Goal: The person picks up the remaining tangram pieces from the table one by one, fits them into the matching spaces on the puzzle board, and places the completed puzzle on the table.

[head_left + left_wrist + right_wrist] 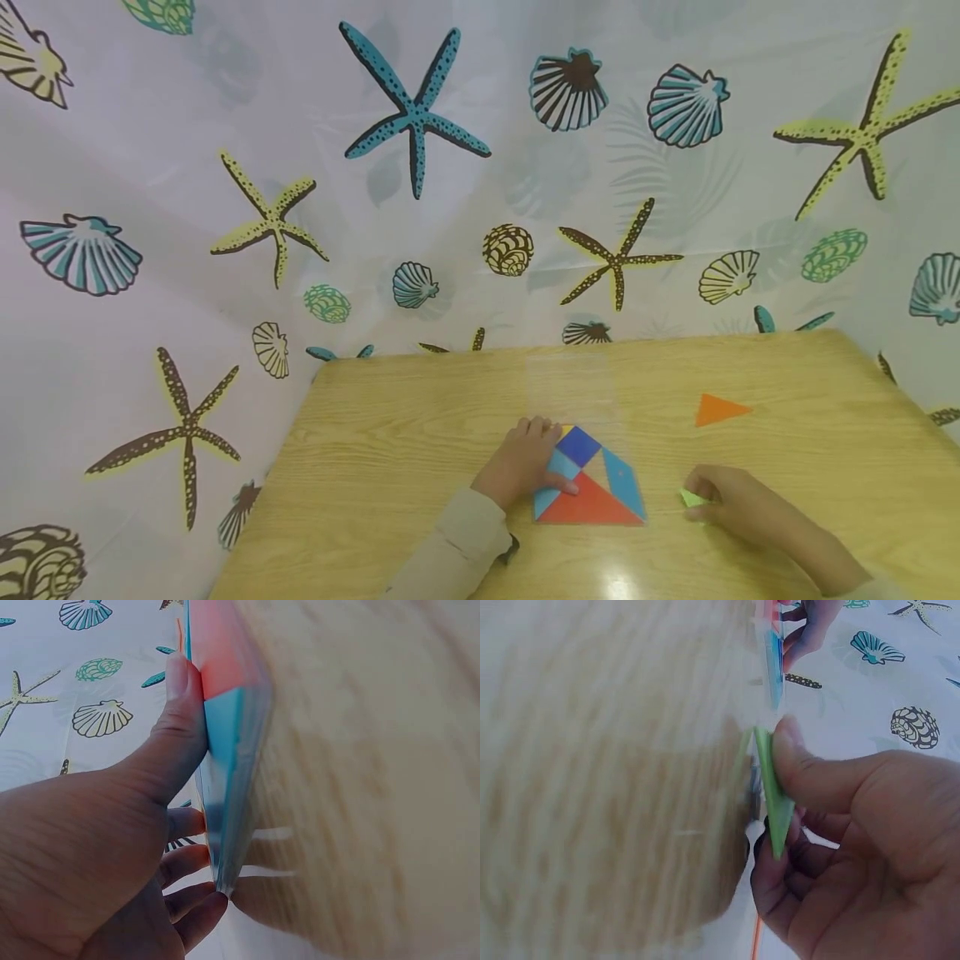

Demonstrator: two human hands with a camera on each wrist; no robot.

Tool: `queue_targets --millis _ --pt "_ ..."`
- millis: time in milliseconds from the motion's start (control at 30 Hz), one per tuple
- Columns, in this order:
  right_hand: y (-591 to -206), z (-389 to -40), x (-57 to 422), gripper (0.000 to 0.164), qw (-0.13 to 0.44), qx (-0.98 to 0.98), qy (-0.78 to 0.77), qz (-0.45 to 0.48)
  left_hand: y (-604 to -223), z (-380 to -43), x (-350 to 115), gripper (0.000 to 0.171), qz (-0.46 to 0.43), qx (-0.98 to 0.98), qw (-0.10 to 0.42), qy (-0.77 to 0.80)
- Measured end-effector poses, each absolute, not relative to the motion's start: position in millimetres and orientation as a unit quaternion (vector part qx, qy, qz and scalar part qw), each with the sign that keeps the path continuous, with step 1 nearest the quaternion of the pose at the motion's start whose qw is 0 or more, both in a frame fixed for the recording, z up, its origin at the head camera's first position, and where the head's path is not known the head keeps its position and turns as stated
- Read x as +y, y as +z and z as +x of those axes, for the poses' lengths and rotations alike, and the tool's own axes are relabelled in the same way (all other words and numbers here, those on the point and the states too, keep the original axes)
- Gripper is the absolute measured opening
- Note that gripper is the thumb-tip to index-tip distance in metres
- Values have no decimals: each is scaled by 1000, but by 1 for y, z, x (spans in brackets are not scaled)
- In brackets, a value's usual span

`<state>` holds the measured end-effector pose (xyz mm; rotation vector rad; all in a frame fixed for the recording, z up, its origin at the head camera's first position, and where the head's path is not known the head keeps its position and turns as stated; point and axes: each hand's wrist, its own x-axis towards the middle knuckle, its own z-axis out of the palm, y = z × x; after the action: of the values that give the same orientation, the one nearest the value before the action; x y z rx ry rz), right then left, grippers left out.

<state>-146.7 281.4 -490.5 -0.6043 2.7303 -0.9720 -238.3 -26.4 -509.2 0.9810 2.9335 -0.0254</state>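
Observation:
A clear tangram tray [592, 523] lies flat on the table with colored pieces in it. Among them are a red triangle [588, 504], a dark blue square [579, 447], a light blue parallelogram [622, 482] and a light blue piece [544, 503] partly under my hand. A bit of yellow [567, 429] shows at the top corner. My left hand [525, 462] holds the tray's left side, thumb over the red triangle, fingers at the far edge. To the right of the tray, my right hand [738, 500] pinches a thin light green piece [774, 795] between thumb and fingers, just above the table.
An orange triangle [720, 409] lies on the wooden table [405, 450], beyond my right hand. A white sheet [487, 183] printed with starfish and shells hangs behind the table and along its sides.

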Motion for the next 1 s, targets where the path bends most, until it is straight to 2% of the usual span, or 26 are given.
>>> queue_targets --millis 267,533,733,833,1000 --pt "-493 -146 281 22 78 915 -343 -198 -509 -237 -27 100 316 948 27 -10" --pt "-494 -147 284 8 56 910 -356 -204 -506 -234 -27 99 320 947 20 -22" --pt "-490 -146 282 36 49 910 -383 -150 -508 -235 -27 100 322 947 13 -21" --pt "-490 -148 281 39 49 905 -401 -135 -509 -236 -27 100 319 947 19 -18" --pt "-490 -152 279 41 85 869 -472 -126 -509 -237 -26 101 314 949 34 -6"
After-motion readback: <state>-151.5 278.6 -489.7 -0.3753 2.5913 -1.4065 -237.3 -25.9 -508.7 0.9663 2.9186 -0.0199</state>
